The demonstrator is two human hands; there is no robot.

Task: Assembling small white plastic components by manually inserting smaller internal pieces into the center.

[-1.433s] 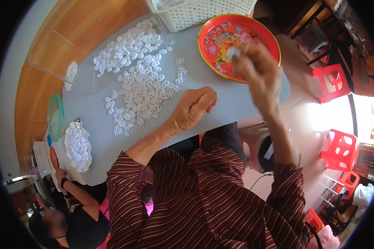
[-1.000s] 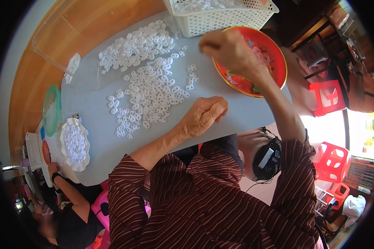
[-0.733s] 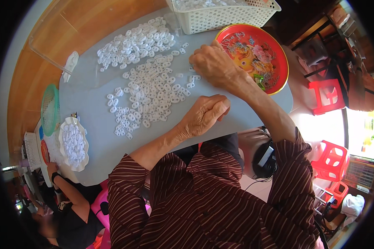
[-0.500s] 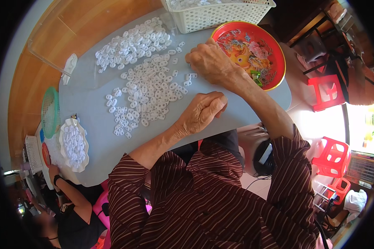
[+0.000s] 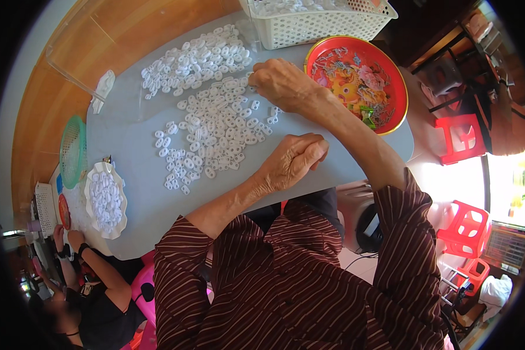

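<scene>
My left hand (image 5: 293,161) is closed above the near part of the grey table, thumb over curled fingers; whatever lies inside is hidden. Up at the right edge of the heaps of white oval plastic pieces with two holes (image 5: 221,125), my right hand (image 5: 283,84) has its fingers bent down and drawn together. Its fingertips reach small white pieces there, but I cannot make out what they grip. To the right of that hand sits a red round tray (image 5: 403,93) with a flower pattern, strewn with small grey metal bits and a green wrapper (image 5: 367,116).
A white perforated basket (image 5: 291,34) holds more white pieces at the back. On the left are a scalloped dish (image 5: 121,219) of white pieces and a green sieve (image 5: 73,149). A person (image 5: 108,303) works at lower left. Red stools (image 5: 465,227) stand on the right.
My right hand has moved left, from beside the red tray to the edge of the white pieces. My left hand stays closed. The whole view has shifted slightly.
</scene>
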